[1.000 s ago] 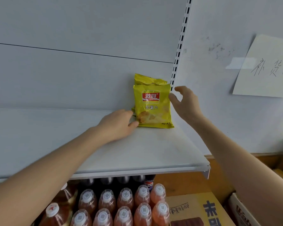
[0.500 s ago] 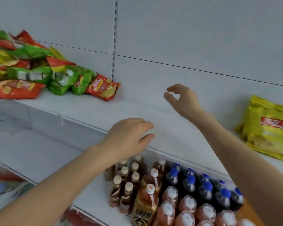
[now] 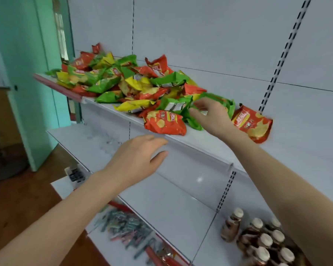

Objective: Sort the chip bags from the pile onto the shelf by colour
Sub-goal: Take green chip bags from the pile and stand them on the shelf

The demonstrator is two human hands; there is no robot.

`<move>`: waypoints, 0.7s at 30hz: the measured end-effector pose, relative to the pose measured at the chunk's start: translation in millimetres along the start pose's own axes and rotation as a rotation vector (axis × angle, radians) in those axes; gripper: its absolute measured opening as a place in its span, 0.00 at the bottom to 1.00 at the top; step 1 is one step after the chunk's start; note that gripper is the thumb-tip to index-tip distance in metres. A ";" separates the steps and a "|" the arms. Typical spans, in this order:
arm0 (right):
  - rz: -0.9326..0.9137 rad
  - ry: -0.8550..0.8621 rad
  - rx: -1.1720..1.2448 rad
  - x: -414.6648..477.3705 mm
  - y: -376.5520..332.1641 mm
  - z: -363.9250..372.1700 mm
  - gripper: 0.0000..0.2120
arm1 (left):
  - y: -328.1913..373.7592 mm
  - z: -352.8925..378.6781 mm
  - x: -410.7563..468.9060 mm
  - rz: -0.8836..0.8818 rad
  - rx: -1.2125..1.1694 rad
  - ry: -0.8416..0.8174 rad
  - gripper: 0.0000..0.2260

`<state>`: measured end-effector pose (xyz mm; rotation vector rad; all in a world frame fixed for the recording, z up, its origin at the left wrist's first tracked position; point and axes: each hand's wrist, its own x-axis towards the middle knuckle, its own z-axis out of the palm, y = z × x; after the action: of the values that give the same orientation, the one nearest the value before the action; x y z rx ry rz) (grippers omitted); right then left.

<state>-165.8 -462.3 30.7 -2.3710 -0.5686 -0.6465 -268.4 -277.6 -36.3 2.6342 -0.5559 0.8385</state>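
A pile of red, green and yellow chip bags (image 3: 123, 81) lies on the white upper shelf (image 3: 204, 143). My right hand (image 3: 210, 114) reaches into the pile's right end, fingers spread over a green bag (image 3: 217, 101) and touching it; no closed grip shows. A red bag (image 3: 163, 122) lies at the shelf's front edge just left of that hand. Another red bag (image 3: 252, 123) lies apart to the right. My left hand (image 3: 136, 160) hovers below the shelf edge, fingers loosely apart and holding nothing.
Brown bottles with white caps (image 3: 258, 239) stand on a lower shelf at the right. Small coloured items (image 3: 127, 227) lie blurred on the bottom shelf. A green door (image 3: 27, 73) and a wooden floor (image 3: 17, 204) are at the left.
My view has swung left, from the yellow bags at the shelf's right end to the mixed pile. Both hands travelled left with it; my right hand now rests on a green bag.
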 end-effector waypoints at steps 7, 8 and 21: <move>-0.083 0.078 -0.011 89.9 -40.3 53.2 0.17 | -97.0 -8.2 39.9 -0.059 -0.058 0.122 0.22; -0.096 0.094 -0.024 103.1 -44.2 60.4 0.17 | -111.1 -7.7 47.9 -0.061 -0.065 0.133 0.24; 0.202 0.139 -0.519 220.3 -46.3 89.4 0.27 | -242.0 -8.3 131.1 0.118 -0.158 0.124 0.19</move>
<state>10.7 -318.8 114.1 -2.7785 -0.0986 -0.9455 -64.2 -97.7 5.5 2.4080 -0.7191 0.9447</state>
